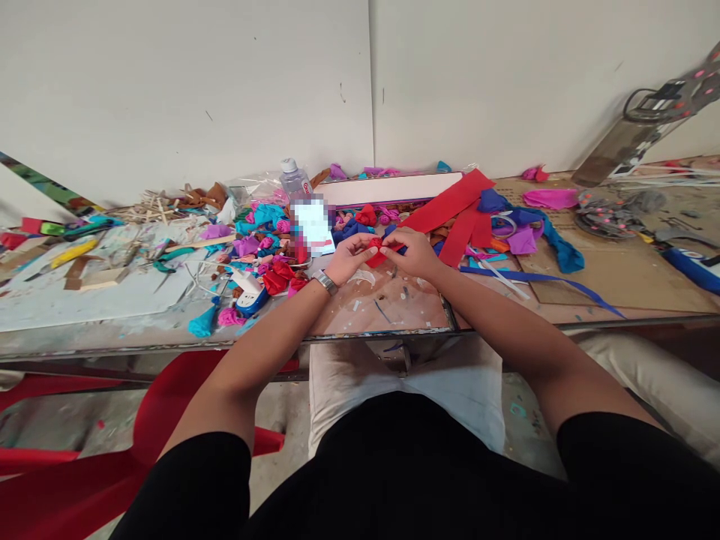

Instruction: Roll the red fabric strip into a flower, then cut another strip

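Observation:
A small piece of red crepe paper [376,257] is held between both hands above the table's front part. My left hand [349,257], with a watch on the wrist, pinches its left side. My right hand [415,253] grips it from the right with thumb and fingers. Wide red strips [450,206] lie just behind my right hand. Behind my left hand stands a phone-like lit screen [313,225], partly blurred out. Red twisted paper pieces [277,277] are heaped to the left of my left wrist.
A clear bottle [295,180] stands at the back. A white and blue power socket [250,296] is left of my arm. Blue strips [548,279] and cardboard [635,277] lie to the right, near a tilted grey bottle [610,150]. A red chair [169,405] stands below left.

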A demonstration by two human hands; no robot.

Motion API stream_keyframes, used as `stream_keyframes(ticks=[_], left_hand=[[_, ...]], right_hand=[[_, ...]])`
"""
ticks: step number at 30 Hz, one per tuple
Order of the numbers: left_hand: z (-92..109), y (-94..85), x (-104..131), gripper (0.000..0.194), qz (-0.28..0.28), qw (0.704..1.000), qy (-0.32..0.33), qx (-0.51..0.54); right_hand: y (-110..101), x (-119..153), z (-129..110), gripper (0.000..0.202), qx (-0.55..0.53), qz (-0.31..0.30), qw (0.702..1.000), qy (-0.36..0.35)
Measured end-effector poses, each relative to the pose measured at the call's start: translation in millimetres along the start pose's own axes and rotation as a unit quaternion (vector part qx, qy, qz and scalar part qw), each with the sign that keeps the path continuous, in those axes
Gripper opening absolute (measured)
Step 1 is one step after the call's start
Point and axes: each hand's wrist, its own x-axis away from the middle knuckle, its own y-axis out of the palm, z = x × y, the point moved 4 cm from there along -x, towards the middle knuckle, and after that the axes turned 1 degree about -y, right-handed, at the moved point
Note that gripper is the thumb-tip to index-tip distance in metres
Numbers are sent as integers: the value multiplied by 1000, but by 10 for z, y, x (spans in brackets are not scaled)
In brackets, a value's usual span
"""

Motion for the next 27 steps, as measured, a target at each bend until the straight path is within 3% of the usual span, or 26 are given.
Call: stream_keyframes(ticks=[13,27], left_hand=[[-30,-50,-8,47,51,999,-9,16],[2,1,18,44,11,1000,-4,-26]], right_hand=[[-19,4,-3,36,-15,-2,1000,21],[3,2,-1,30,12,-14,1000,12]])
